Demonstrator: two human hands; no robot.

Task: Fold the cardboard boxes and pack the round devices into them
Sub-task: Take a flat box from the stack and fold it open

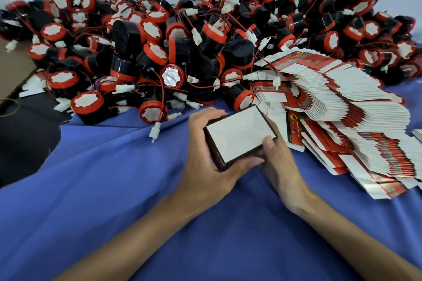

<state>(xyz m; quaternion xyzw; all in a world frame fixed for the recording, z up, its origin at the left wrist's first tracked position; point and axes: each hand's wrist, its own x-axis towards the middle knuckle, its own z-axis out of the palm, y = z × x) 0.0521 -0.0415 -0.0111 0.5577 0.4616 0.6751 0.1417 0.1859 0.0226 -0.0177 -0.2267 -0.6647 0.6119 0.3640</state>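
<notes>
while both hands close around it, the folded box sits between them above the blue cloth, its white flap face turned up. the left hand curls round the box's near-left corner, fingers over the far edge and thumb along the near side. the right hand grips the right end, thumb pressing the white face. beyond the hands lies a heap of round devices, black with red rims. right of the right hand fans a stack of flat boxes.
</notes>
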